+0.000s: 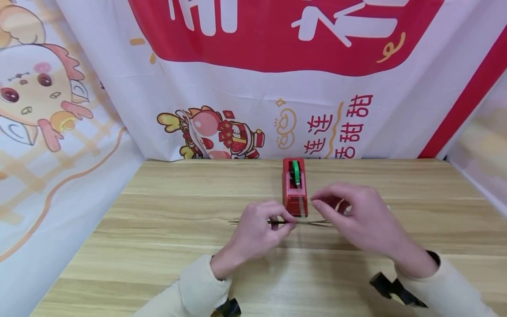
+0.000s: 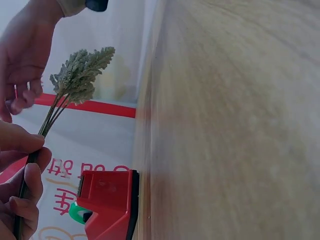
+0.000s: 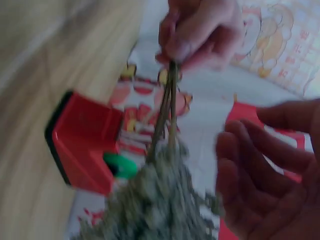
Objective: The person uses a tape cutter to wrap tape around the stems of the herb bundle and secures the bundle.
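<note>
1. As far as I can judge, the bunch of flower stems (image 2: 82,75) is very light, so weight should give the fingers no difficulty.
2. Since the stems (image 3: 173,100) look thin and dry, I would expect them to be rather stiff, but easy to snap if they are bent sharply; they may also roll a little against each other.
3. The grey-green flower heads (image 3: 162,200) seem soft and crumbly, so it is better not to squeeze them. The good place for holding is the bare stems, well below the heads.
4. The bunch is in the left hand (image 1: 259,226), raised above the table and in front of the tape dispenser (image 1: 291,207). Thumb and fingers of this hand are bent closely around the stems and pinch them together.
5. The right hand (image 1: 358,215) is beside the flower end, with its fingers loosely curved and the thumb apart from them in its wrist view; I see nothing between them.
6. The dispenser is red, with a green roll core (image 1: 296,174), and stands upright on the table. A pale strip (image 1: 302,204) seems to hang down its front; I cannot tell whether it touches the stems.
7. The table (image 1: 138,220) has a light wood grain. Behind it hangs a white cloth (image 1: 253,88) with red printing, and at the left is another cloth (image 1: 23,163) with a cartoon animal.
</note>
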Demonstrator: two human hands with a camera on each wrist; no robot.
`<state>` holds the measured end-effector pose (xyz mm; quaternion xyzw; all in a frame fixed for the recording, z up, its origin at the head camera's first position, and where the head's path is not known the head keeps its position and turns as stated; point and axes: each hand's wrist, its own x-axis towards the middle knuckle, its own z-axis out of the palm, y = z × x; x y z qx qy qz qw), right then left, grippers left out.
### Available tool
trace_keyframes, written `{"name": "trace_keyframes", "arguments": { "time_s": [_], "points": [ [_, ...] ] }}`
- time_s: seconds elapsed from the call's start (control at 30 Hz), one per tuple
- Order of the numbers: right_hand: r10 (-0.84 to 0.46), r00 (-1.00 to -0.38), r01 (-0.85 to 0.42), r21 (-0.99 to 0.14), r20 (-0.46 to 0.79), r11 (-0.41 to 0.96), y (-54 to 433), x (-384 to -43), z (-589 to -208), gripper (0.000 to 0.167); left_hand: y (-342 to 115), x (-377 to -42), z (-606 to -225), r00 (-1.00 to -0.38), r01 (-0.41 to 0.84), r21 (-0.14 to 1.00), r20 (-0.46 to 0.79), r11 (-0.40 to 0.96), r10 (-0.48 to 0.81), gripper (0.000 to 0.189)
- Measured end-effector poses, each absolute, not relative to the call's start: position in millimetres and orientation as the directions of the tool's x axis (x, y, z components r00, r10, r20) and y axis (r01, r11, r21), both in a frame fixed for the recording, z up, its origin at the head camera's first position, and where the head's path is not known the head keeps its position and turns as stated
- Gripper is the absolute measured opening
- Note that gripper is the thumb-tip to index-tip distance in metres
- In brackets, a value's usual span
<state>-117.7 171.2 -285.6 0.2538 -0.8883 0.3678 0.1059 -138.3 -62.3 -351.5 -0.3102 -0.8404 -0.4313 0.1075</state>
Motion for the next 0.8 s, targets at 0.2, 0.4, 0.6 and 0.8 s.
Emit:
{"name": "trace_keyframes", "arguments": {
  "time_s": [0.2,0.4,0.6,0.8],
  "points": [
    [-0.581,-0.741,-0.667,-0.268,0.336,0.696,186.4,-131.6,-294.0,0.013,-60.5,-138.3,-354.7,-0.774,0.628,0.64,0.46,0.443,0.435,0.004],
    [-0.704,-0.681,-0.731,-0.244,0.201,0.637,192.3,-141.0,-303.3,0.015,-62.2,-137.8,-354.6,-0.773,0.631,0.63,0.465,0.452,0.431,0.005],
    [-0.73,-0.667,-0.741,-0.239,0.153,0.627,195.5,-142.7,-304.1,0.014,-64.9,-136.2,-351.4,-0.796,0.602,0.646,0.443,0.469,0.412,0.006],
    [-0.699,-0.688,-0.726,-0.17,0.196,0.667,194.3,-139.1,-302.3,0.003,-64.9,-137.2,-349.5,-0.814,0.573,0.676,0.404,0.464,0.417,0.005]
  ]
}}
